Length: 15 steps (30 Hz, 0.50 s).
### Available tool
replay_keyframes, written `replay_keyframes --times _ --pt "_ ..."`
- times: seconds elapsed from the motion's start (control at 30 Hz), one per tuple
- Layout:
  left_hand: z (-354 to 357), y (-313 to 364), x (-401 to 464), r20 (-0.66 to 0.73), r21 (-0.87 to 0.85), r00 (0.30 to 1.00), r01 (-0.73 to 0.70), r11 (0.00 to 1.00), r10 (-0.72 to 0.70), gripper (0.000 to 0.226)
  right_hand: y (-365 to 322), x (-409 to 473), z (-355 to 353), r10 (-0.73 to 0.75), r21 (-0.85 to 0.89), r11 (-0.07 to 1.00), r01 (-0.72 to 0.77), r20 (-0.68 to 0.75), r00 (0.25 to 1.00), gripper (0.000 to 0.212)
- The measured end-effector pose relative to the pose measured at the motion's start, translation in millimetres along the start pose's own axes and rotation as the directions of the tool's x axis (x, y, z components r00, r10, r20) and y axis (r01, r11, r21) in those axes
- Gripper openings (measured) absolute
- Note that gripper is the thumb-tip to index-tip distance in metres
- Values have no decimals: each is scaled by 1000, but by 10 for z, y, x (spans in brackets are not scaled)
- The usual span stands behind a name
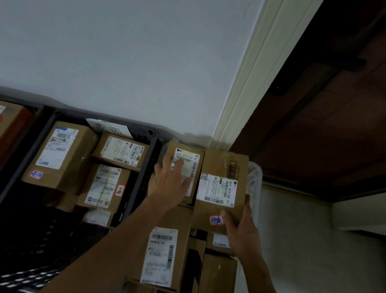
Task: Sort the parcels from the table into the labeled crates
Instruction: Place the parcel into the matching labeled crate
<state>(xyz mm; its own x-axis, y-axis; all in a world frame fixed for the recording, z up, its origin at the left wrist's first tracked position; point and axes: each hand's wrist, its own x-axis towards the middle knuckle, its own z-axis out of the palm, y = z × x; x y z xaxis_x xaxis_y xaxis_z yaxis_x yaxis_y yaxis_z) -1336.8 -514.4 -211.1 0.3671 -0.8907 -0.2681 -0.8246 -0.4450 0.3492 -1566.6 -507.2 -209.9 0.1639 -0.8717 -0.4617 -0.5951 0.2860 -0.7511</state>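
My right hand (240, 229) grips the near right corner of a brown cardboard parcel (224, 167) that bears a white label and an orange sticker. It lies on top of other parcels in the pale right-hand crate (256, 180). My left hand (170, 181) rests with straight fingers on the white label of a smaller parcel (186, 149) beside it, at the crate's far left. Nearer to me in the same crate lies a long parcel (163, 256) with a barcode label.
A black crate (43, 136) in the middle holds three labeled parcels at its far end. Another black crate (37, 107) at the left holds larger boxes. A white wall stands behind the crates. A dark wooden door (346, 108) and pale floor tiles are at the right.
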Motion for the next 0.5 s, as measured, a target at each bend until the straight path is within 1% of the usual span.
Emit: replay_keyframes --times 0.1,0.27,0.3,0.33,0.4,0.43,0.5 --pt "-94 -68 -2 45 -42 998 -37 998 39 56 -22 -6 -3 1 -8 1000 -1 -6 1000 62" --pt "-178 -159 -90 167 -67 979 -111 992 120 63 -32 -15 -17 12 -32 999 -11 10 1000 60" --pt "-179 -182 -120 180 -39 975 -124 991 129 64 -32 -8 -19 19 -37 999 -19 13 1000 60" --pt "-179 -205 -177 181 27 974 -144 989 136 64 -31 -14 -15 32 -39 999 -31 15 999 61" --pt "-150 -221 -295 169 221 967 -224 949 189 61 -40 -8 -9 54 -51 997 -53 5 999 62" --pt "-129 -236 -353 174 285 959 -266 921 224 61 -53 -12 0 61 -61 996 -61 -3 998 63" --pt "-112 -263 -412 206 322 944 -313 894 257 62 -65 -10 20 68 -78 995 -69 -15 998 64"
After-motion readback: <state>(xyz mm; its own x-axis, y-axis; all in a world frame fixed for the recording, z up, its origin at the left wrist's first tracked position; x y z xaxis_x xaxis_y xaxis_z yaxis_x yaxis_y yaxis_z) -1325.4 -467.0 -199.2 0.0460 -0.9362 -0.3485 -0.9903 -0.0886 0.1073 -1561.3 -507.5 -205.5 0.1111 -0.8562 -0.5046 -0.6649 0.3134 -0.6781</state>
